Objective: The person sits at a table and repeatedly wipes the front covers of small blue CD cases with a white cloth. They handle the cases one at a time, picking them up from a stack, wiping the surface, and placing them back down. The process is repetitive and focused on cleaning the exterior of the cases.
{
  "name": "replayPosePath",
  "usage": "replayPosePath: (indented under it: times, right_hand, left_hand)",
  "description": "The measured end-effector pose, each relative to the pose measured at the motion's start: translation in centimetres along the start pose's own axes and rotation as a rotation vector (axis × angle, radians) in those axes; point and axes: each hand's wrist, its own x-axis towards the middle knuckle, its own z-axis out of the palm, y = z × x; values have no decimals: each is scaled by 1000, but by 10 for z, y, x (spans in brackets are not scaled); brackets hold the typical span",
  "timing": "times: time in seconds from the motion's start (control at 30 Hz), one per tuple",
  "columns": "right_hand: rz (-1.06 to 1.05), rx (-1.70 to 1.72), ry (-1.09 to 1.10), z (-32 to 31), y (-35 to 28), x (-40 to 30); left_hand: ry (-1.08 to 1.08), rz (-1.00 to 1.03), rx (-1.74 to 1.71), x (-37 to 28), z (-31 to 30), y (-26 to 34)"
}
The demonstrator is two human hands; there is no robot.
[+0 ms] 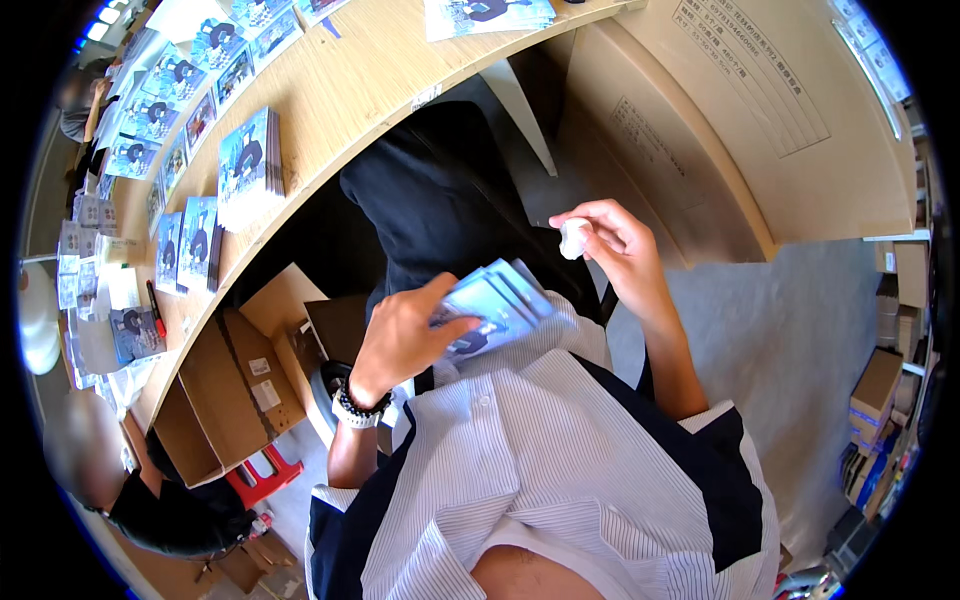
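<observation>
Several blue printed cards or thin packets [491,304] are fanned out in my left hand [409,330], above my lap. The thumb lies across their front, and motion blurs their edges. My right hand [619,244], off to the right and apart from the cards, pinches a small crumpled white wad [575,238], perhaps tissue or paper. Stacks of similar blue-printed pieces stand on the wooden table: a tall stack [251,161] near the edge and a smaller stack [198,244] beside it. Another pile [491,16] lies at the table's far side.
Large cardboard cartons [750,112] bearing print stand at the right. Below the table's edge [315,180] sits an open cardboard box [240,382], near a red stool [266,476]. A red-black marker [156,309] lies on the table. A person [172,510] sits at lower left; another [82,105] is farther off.
</observation>
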Motion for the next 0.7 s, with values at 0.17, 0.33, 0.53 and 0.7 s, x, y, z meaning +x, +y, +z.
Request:
replayPosePath:
  times: [0.17, 0.33, 0.53, 0.7]
  right_hand:
    - [-108, 177, 317, 22, 8, 15]
    - [-44, 678, 281, 76, 29, 47]
    - [-109, 547, 223, 98, 22, 46]
    - [-165, 454, 250, 95, 22, 44]
  left_hand:
    - [426, 105, -714, 9, 12, -25]
    - [611, 368, -774, 45, 69, -50]
    - [595, 357, -672, 33, 64, -33]
    - [654, 351, -564, 30, 62, -17]
